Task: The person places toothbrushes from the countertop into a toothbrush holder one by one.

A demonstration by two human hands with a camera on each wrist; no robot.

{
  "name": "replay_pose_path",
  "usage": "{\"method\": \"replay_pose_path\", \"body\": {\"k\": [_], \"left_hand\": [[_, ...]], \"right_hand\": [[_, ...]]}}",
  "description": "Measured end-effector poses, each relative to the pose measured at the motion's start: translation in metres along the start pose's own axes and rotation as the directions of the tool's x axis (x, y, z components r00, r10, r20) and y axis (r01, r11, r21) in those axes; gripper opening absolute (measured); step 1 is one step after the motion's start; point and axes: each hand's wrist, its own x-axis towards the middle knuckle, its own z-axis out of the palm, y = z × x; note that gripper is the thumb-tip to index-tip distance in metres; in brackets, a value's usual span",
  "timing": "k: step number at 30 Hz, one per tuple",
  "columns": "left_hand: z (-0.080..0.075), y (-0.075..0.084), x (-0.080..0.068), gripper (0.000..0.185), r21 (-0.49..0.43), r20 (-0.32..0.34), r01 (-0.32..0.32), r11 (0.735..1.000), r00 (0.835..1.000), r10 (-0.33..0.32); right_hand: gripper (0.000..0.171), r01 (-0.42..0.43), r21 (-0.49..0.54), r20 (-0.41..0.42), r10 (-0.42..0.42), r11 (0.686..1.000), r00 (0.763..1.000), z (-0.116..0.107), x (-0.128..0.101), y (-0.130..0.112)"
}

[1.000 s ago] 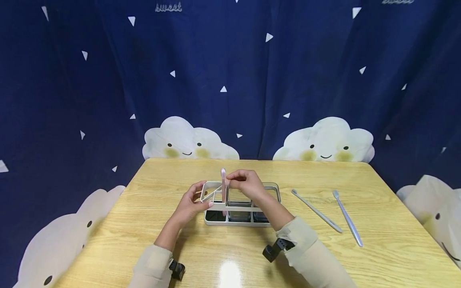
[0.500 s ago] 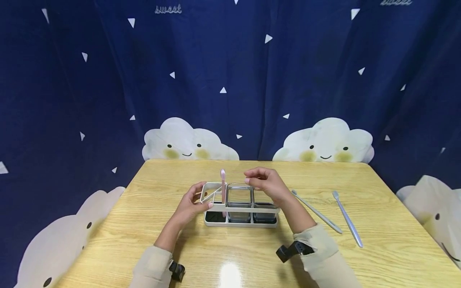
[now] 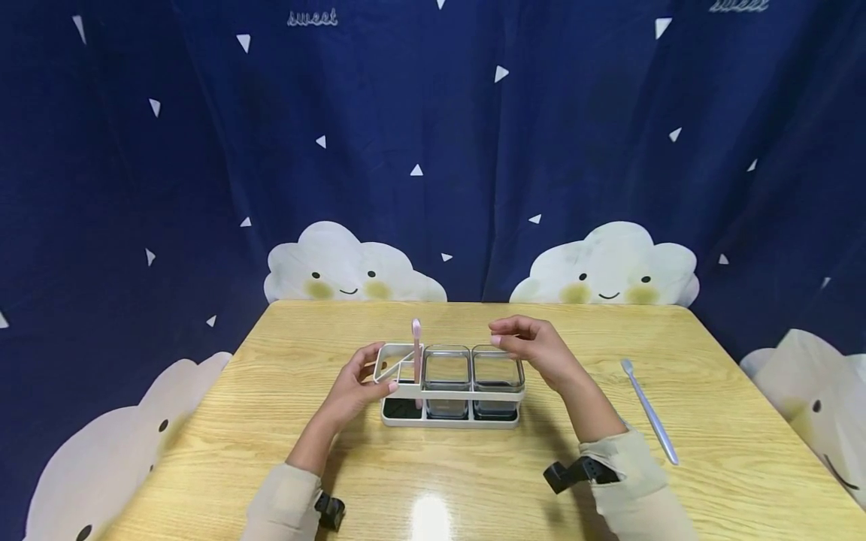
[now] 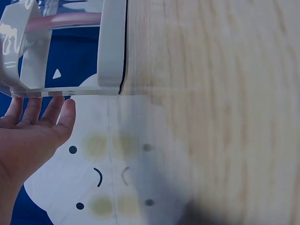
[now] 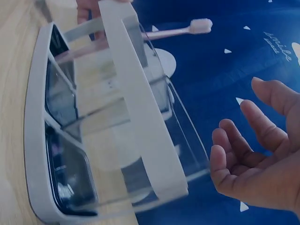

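Observation:
A white toothbrush holder [image 3: 452, 423] stands on the table with two clear square cups, a left cup [image 3: 446, 368] and a right cup [image 3: 498, 368], in its frame. A pink toothbrush [image 3: 416, 353] is upright in a small slot in the left section, bristles at the top. My left hand [image 3: 357, 385] grips the holder's left end, thumb at the front and fingers behind. Over the right cup's back corner my right hand [image 3: 537, 349] is raised, holding nothing. Its fingers [image 5: 262, 124] are loosely bent beside the cups in the right wrist view.
A lavender toothbrush [image 3: 648, 409] lies on the wooden table [image 3: 325, 323] at the right. A grey toothbrush is hidden by my right forearm [image 3: 591, 406]. Behind the table hangs a dark blue curtain [image 3: 379, 98] with clouds.
My right hand has left the pink toothbrush and moved right across the cups, its forearm now covering the grey toothbrush. My left hand has stayed on the holder.

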Motion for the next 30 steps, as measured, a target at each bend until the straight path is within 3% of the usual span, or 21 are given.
{"method": "replay_pose_path", "body": {"k": [6, 16, 30], "left_hand": [[0.000, -0.001, 0.001, 0.069, -0.016, 0.003, -0.008, 1.000, 1.000, 0.008], [-0.006, -0.026, 0.008, 0.072, 0.006, -0.022, -0.018, 1.000, 1.000, 0.018], [-0.005, -0.027, 0.007, 0.071, 0.020, -0.024, -0.040, 0.999, 0.999, 0.041]], "right_hand": [[0.036, -0.007, -0.037, -0.011, 0.006, 0.999, 1.000, -0.017, -0.006, 0.005], [0.033, -0.057, -0.055, -0.064, 0.054, 0.997, 0.996, -0.043, -0.019, 0.023], [0.040, -0.122, -0.014, -0.156, 0.119, 0.992, 0.981, -0.078, -0.032, 0.044]]}}
